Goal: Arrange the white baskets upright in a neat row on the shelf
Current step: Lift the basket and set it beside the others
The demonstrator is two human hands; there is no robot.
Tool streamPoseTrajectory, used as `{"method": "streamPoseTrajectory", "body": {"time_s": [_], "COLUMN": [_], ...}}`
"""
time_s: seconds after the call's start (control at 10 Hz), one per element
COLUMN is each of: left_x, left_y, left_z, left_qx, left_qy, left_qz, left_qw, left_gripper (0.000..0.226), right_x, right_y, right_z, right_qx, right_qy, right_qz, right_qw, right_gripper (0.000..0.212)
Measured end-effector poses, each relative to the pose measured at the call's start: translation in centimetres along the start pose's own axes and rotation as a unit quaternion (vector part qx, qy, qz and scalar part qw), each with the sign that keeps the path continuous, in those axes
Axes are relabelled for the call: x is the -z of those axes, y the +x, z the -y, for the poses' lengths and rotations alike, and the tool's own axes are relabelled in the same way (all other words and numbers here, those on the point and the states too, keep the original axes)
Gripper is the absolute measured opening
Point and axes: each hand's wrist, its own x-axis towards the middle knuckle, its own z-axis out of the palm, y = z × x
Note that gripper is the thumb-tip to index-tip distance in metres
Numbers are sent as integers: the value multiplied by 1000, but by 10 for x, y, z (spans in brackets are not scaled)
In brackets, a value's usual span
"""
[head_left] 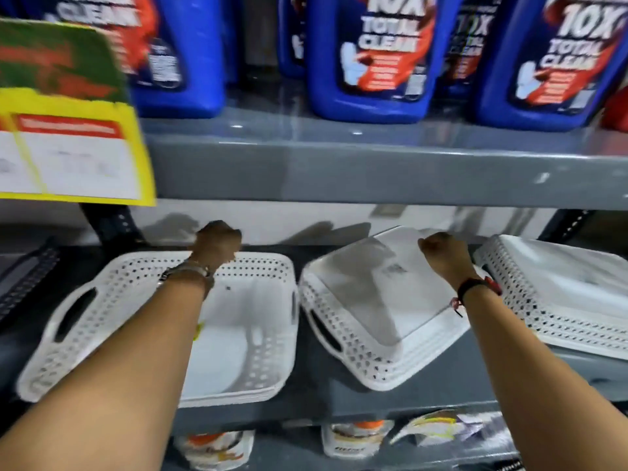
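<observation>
Three white perforated baskets lie on the grey middle shelf [312,379]. The left basket [258,321] sits upright with its opening up, and my left hand [217,243] is closed over its far rim. The middle basket [370,300] lies upside down and skewed, bottom facing up. My right hand [445,253] grips its far edge. The right basket [560,294] is also upside down and partly cut off by the frame edge. Both forearms reach in from below.
Blue detergent jugs [370,59] stand on the upper shelf [373,171] just above my hands. A yellow price sign [68,130] hangs at the upper left. Pouches [356,436] lie on the shelf below. A dark rack [23,277] is at the far left.
</observation>
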Motion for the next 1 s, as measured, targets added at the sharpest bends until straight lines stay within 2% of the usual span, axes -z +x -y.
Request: {"method": "streamPoseTrajectory", "body": {"time_s": [0.1,0.2,0.3,0.4,0.5,0.6,0.7,0.8,0.9,1.0], "left_x": [-57,-89,-135,-152,-174,-176,-162,-145,-130,-133], "left_y": [-20,-38,-55,-55,-54,-48,-41,-35,-42,-49], "left_z": [-48,-61,-65,-60,-50,-61,-85,-99,-97,-87], "left_qx": [94,126,136,162,210,175,107,87,113,156], "left_qy": [-147,-131,-71,-24,-134,-226,-407,-531,-514,-427], "left_qz": [186,218,188,170,127,53,-121,-106,31,62], "left_qw": [967,959,970,972,960,957,899,836,850,888], "left_gripper": [38,41,40,62,79,76,92,76,57,36], "right_x": [11,10,7,-1,-13,-10,16,43,70,68], "right_y": [33,48,68,82,91,87,79,75,58,42], "right_z": [-59,-91,-120,-128,-135,-135,-129,-129,-138,-154], "right_qx": [-13,-19,-9,2,-35,-65,-68,-92,-108,-117], "right_qy": [-3,4,-16,-1,69,242,498,570,616,592], "right_qz": [23,59,127,191,217,148,14,18,138,198], "right_qw": [1000,998,992,982,973,957,864,816,768,772], "right_gripper": [53,60,48,52,59,54,47,43,38,30]}}
